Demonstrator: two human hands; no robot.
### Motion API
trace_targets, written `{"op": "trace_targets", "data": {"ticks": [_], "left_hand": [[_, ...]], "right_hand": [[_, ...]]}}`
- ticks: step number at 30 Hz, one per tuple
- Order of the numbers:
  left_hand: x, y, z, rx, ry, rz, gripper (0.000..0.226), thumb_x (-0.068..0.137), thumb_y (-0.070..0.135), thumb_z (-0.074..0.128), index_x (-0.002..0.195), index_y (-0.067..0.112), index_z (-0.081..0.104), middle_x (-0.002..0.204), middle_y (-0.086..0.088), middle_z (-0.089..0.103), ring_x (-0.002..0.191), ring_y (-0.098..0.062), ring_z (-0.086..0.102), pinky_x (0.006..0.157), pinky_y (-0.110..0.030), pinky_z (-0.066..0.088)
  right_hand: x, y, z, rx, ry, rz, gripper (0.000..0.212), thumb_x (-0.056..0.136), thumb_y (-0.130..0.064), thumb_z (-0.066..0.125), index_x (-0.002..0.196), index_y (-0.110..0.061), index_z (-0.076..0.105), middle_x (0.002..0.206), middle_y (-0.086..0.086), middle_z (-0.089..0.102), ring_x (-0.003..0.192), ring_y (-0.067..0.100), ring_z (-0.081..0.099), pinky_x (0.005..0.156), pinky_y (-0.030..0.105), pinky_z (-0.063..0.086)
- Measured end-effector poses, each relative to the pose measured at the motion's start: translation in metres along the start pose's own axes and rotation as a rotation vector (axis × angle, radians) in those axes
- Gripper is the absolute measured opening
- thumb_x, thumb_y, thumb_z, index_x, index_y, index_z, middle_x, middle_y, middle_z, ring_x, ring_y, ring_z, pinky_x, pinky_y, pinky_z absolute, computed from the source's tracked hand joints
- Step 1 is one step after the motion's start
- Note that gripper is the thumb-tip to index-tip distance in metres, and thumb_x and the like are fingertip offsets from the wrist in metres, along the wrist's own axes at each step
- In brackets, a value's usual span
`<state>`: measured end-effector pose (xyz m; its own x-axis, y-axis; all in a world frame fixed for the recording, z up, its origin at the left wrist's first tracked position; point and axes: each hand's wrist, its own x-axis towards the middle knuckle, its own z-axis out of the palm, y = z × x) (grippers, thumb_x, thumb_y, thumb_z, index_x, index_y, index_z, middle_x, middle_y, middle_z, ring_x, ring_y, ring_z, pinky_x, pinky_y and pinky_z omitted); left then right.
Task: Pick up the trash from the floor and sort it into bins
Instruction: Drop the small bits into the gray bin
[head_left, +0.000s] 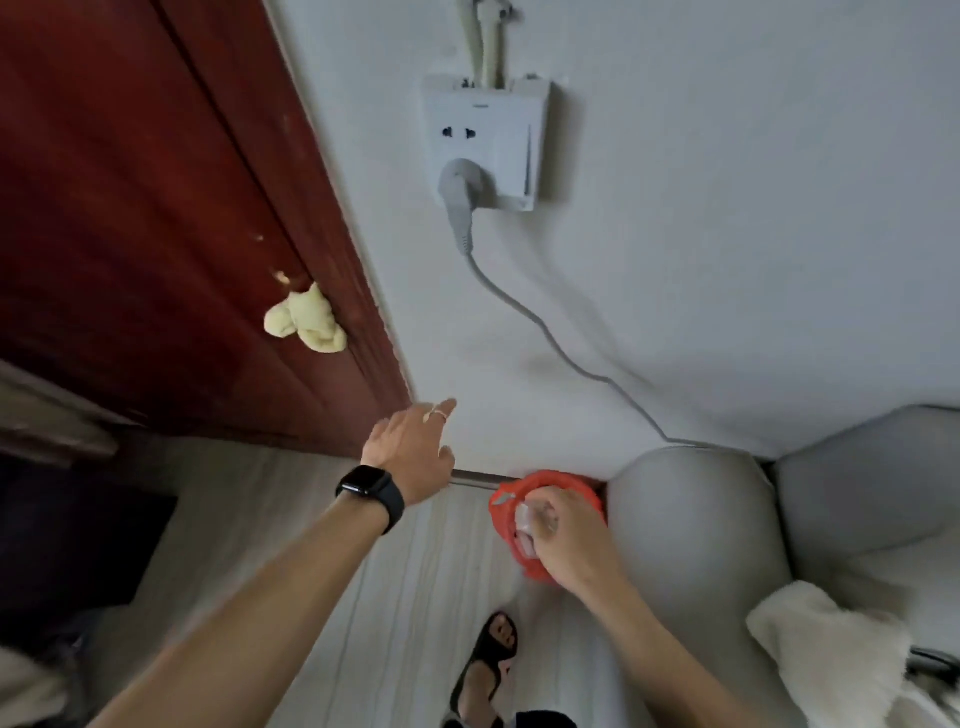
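An orange-red bin (506, 501) stands on the floor against the white wall, wedged beside a grey sofa arm. My right hand (563, 535) hovers over its opening, fingers closed around a crumpled clear plastic piece (530, 517). The inside of the bin is mostly hidden by that hand. My left hand (415, 454), with a black watch on the wrist and a ring on one finger, reaches out toward the wall left of the bin with fingers spread and nothing in it.
A dark red door (156, 234) with a yellow cloth (306, 319) on its handle fills the left. A wall socket (485, 143) feeds a grey cable (545, 332) running behind the grey sofa (696, 545). My sandalled foot (488, 660) stands on pale floorboards.
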<state>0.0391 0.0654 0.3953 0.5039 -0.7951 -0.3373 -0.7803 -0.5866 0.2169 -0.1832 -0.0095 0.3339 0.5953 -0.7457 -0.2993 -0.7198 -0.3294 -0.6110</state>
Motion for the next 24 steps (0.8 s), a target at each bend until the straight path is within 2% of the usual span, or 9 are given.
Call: {"op": "trace_targets", "data": {"ticks": [2,4,6,10,14,18,24], "left_hand": [[-0.049,-0.028,0.005,-0.067,-0.061,-0.088,0.057,0.091,0.033,0.044,0.147,0.033,0.039,0.143,0.003,0.051,0.127,-0.023,0.05,0.107,-0.038,0.037],[-0.095,-0.059,0.006,-0.123,-0.055,-0.201,0.054,0.091,0.033,0.044,0.145,0.032,0.042,0.14,0.002,0.054,0.125,-0.023,0.053,0.104,-0.037,0.039],[-0.167,-0.112,0.005,-0.178,0.044,-0.384,0.05,0.092,0.037,0.043,0.142,0.031,0.046,0.138,0.001,0.055,0.125,-0.025,0.053,0.102,-0.037,0.04],[-0.298,-0.186,0.003,-0.207,0.222,-0.602,0.046,0.093,0.039,0.042,0.138,0.032,0.049,0.131,0.001,0.058,0.118,-0.024,0.057,0.095,-0.036,0.046],[-0.491,-0.244,0.026,-0.209,0.466,-0.907,0.042,0.095,0.038,0.045,0.136,0.037,0.05,0.129,0.003,0.06,0.116,-0.026,0.058,0.088,-0.035,0.047],[-0.68,-0.258,0.07,-0.276,0.658,-1.185,0.042,0.092,0.038,0.051,0.133,0.035,0.052,0.131,0.001,0.057,0.118,-0.026,0.055,0.091,-0.039,0.05],[-0.932,-0.212,0.15,-0.337,0.716,-1.583,0.041,0.092,0.042,0.046,0.132,0.037,0.05,0.128,0.005,0.058,0.117,-0.022,0.055,0.092,-0.037,0.049]], "right_hand": [[-0.006,-0.04,0.012,-0.026,-0.044,-0.156,0.016,0.091,-0.033,0.056,0.103,-0.034,0.067,0.102,-0.013,0.064,0.096,0.009,0.06,0.088,0.031,0.049],[-0.012,-0.085,0.023,-0.014,-0.102,-0.291,0.016,0.09,-0.033,0.06,0.104,-0.033,0.069,0.104,-0.01,0.067,0.098,0.014,0.061,0.086,0.03,0.05],[-0.037,-0.154,0.048,-0.062,-0.161,-0.508,0.014,0.09,-0.032,0.063,0.102,-0.032,0.071,0.102,-0.009,0.068,0.097,0.016,0.062,0.087,0.028,0.049],[-0.095,-0.251,0.09,-0.109,-0.255,-0.82,0.012,0.09,-0.032,0.065,0.1,-0.034,0.071,0.102,-0.012,0.067,0.094,0.013,0.059,0.09,0.028,0.047],[-0.229,-0.343,0.155,-0.141,-0.425,-1.174,0.013,0.093,-0.031,0.063,0.102,-0.031,0.072,0.106,-0.014,0.067,0.098,0.003,0.05,0.09,0.021,0.04],[-0.385,-0.397,0.22,-0.222,-0.65,-1.432,0.019,0.096,-0.036,0.058,0.109,-0.033,0.071,0.114,-0.015,0.064,0.107,0.01,0.052,0.097,0.022,0.039],[-0.623,-0.437,0.291,-0.317,-0.966,-1.752,0.023,0.096,-0.04,0.057,0.115,-0.036,0.069,0.121,-0.016,0.062,0.119,0.008,0.049,0.104,0.022,0.035]]}}
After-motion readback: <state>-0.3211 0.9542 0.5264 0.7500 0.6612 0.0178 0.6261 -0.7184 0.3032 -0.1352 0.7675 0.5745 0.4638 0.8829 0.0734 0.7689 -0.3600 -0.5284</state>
